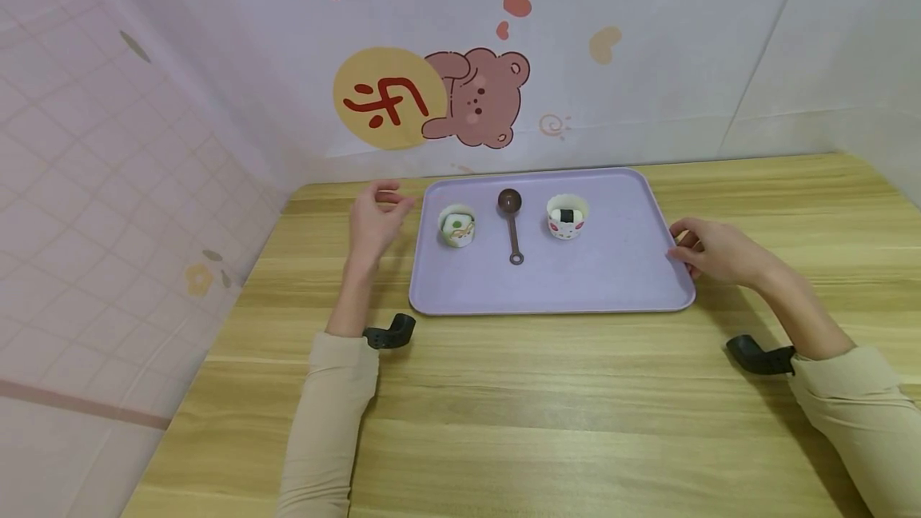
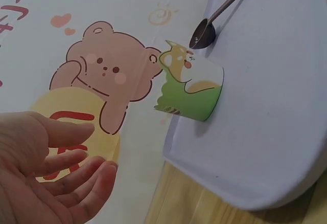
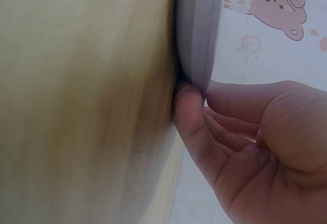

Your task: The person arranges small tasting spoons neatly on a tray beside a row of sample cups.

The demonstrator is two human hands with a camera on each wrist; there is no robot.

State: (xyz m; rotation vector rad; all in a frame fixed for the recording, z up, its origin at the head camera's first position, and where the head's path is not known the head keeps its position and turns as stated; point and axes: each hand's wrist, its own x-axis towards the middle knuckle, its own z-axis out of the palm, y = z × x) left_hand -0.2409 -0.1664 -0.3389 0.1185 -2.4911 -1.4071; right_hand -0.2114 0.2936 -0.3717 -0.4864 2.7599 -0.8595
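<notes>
A lavender tray (image 1: 604, 278) lies on the wooden table. My right hand (image 1: 723, 250) is at its right edge, and in the right wrist view the thumb and a finger pinch the tray's rim (image 3: 196, 35). Off the tray's left side hovers my left hand (image 1: 374, 222), fingers loosely bent and holding nothing. On the tray, a green paper cup (image 2: 196, 101) with a dog print holds a white piece with a green spot (image 1: 457, 224). A brown measuring spoon (image 1: 513, 234) lies beside it. Further right, another patterned paper cup (image 1: 564, 230) holds a white rice ball with a black band (image 1: 567, 216).
Behind the table rises a white cloth backdrop (image 1: 647, 102) with a printed bear (image 1: 485, 98). Another pale cloth (image 1: 108, 182) borders the left side. A black curved mount (image 1: 392, 332) sticks out from the left wrist, and a similar one (image 1: 759, 356) from the right.
</notes>
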